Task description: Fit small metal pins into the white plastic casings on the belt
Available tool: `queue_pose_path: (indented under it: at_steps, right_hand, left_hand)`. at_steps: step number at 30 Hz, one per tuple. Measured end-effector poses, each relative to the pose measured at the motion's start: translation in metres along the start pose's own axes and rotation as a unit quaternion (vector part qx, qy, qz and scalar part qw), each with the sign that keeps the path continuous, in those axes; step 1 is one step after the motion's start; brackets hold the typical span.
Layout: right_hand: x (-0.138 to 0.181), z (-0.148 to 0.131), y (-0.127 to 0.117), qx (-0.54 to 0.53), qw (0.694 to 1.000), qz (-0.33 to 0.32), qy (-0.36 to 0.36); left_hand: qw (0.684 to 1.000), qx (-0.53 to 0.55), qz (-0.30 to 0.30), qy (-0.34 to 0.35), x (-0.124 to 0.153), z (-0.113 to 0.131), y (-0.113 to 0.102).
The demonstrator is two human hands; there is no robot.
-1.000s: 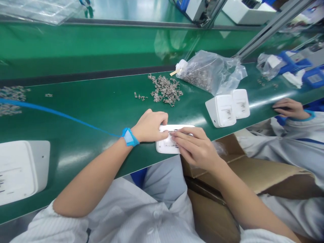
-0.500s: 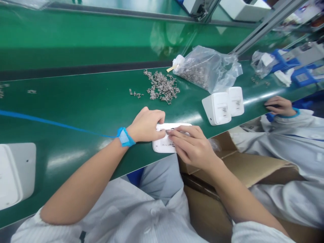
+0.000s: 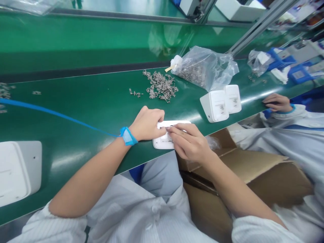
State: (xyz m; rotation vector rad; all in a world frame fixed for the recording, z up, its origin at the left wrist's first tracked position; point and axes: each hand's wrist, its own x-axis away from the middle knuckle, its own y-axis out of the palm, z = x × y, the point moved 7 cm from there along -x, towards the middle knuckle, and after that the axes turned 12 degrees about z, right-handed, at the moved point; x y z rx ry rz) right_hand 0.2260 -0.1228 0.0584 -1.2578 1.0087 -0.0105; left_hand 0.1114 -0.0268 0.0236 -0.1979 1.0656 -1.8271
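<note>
As I run this rig from afar, my left hand (image 3: pixel 147 125) and right hand (image 3: pixel 189 141) grip a white plastic housing (image 3: pixel 159 144) on the green desk (image 3: pixel 76 114); small metal parts (image 3: pixel 160 86) lie beyond the housing, two white boxes (image 3: pixel 215 106) to its right.

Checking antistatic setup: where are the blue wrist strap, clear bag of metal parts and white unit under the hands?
Blue wrist strap (image 3: pixel 128 136), head view, on its band.
Clear bag of metal parts (image 3: pixel 199 69), head view, bag's middle.
White unit (image 3: pixel 159 143), head view, lower left corner.
</note>
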Motion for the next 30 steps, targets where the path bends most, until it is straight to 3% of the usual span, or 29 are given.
queue_pose_path:
  at_steps: [3, 9, 16, 30]
  right_hand:
    - [0.006, 0.002, 0.0, -0.016, 0.999, 0.046, 0.009]
    - [0.007, 0.01, 0.002, -0.04, 0.995, 0.063, 0.059]
    - [0.004, 0.005, 0.004, -0.015, 0.999, 0.033, 0.03]
    - [0.001, -0.006, 0.002, 0.023, 0.998, 0.036, -0.036]
  left_hand:
    - [1.0, -0.02, 0.005, 0.014, 0.001, 0.002, -0.002]
    - [0.999, -0.021, -0.019, 0.03, 0.003, 0.003, -0.006]
    - [0.996, -0.078, 0.019, 0.039, 0.006, 0.007, -0.009]
    - [0.997, -0.059, 0.031, 0.04, 0.008, 0.003, -0.005]
